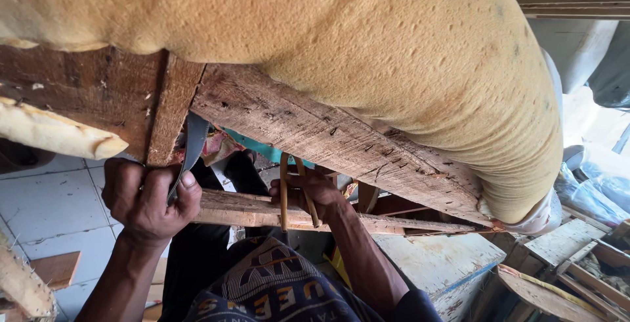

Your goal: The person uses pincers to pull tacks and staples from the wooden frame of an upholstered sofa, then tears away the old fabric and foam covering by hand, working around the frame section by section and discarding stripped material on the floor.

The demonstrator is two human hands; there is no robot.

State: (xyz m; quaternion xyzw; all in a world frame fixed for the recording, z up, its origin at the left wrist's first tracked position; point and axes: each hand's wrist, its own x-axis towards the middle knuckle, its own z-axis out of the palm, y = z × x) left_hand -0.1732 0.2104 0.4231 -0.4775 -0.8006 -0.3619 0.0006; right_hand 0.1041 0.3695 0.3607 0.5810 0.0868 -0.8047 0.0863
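Nearest to us was a dark patterned cloth garment (275, 286) over the lap, with both forearms rising from it. Our left hand (149, 198) was closed tight on a flat grey webbing strap (192, 143) — thumb pressed over it, the strap running up behind the rough brown wooden frame board (328, 135). Our right hand (312, 194) was curled around a thin, bent, tan-handled tool (286, 187) and rested against a narrow pale wooden rail (262, 212) that ran crosswise just below the frame board. We could not tell the tool's working end; it was hidden behind the fingers and the rail.

Above the frame board bulged a thick pad of yellow-tan foam (394, 40), wrapping round the board's far end. A torn piece of the same foam (56, 133) stuck out at the left edge.

Farther off, beneath everything, lay a pale tiled floor (46, 204) — and to the right a white-painted wooden box (446, 263) and loose wooden planks (558, 282).
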